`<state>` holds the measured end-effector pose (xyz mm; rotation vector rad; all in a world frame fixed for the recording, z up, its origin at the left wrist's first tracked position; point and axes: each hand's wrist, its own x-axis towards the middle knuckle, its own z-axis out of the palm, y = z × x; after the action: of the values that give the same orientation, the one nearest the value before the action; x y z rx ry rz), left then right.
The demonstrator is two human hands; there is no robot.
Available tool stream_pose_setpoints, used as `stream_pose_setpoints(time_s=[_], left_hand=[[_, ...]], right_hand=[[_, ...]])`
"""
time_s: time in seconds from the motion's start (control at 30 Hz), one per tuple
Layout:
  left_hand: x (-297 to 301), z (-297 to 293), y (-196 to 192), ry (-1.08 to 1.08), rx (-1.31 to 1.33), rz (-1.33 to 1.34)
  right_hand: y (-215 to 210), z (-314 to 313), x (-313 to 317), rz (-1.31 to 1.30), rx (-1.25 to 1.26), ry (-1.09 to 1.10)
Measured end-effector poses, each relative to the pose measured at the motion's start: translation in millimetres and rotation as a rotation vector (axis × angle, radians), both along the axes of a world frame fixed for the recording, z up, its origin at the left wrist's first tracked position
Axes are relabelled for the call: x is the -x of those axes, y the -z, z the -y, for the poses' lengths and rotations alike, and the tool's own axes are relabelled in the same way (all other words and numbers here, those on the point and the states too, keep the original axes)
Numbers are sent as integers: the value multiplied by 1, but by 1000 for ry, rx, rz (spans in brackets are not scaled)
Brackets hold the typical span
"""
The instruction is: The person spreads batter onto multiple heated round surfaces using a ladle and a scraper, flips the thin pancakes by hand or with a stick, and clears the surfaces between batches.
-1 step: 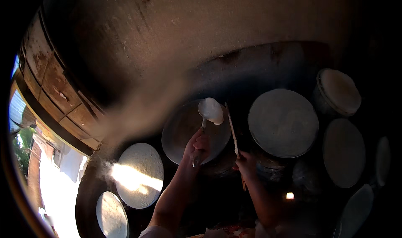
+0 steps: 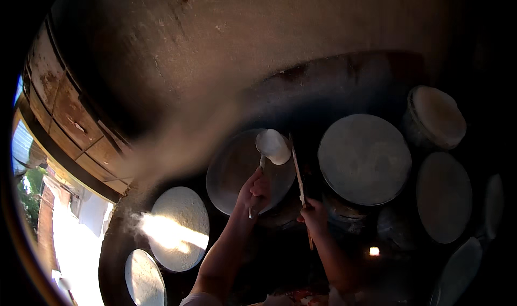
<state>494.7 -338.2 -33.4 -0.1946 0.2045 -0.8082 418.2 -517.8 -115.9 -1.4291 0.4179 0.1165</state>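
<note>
My left hand [image 2: 256, 192] is closed round the handle of a ladle [image 2: 262, 162]. Thick white batter [image 2: 277, 148] fills its bowl and bulges over the right edge. Below the ladle lies a wide round pan [image 2: 230, 168] with a dull grey-brown surface. In my right hand [image 2: 314, 216] is a thin wooden stick [image 2: 299, 171], gripped by its lower part and pointing upward. The stick's upper end is just right of the ladle bowl, apart from it, by the pan's right edge.
A large pale round surface [image 2: 364, 159] lies right of the pan, with a round pot [image 2: 437, 117] behind it. More pale discs stand at right. Two white discs [image 2: 179, 228] [image 2: 145, 278] lie at left, one sunlit. Steam drifts near a plastered wall [image 2: 215, 31]. A bright opening is far left.
The ladle and its batter sit slightly lower and nearer the stick. Both hands keep their grips; the whole view has shifted a little.
</note>
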Motion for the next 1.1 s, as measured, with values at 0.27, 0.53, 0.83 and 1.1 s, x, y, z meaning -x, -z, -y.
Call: stream_pose_setpoints(time_s=[0.27,0.53,0.83,1.1], left_hand=[[-70,-4,29,-122,-527,108],[-75,-41,34,-167,-1286,462],[-65,-84,47,-171,-1740,646],[-37,-120,40,-215,-1933,521]], right_hand=[[-22,-36,-62,351,772,-117],[-19,-22,-28,322,1012,-215],[-15,-40,-49,432,1091,-133],[-31,-28,-87,565,1026,-94]])
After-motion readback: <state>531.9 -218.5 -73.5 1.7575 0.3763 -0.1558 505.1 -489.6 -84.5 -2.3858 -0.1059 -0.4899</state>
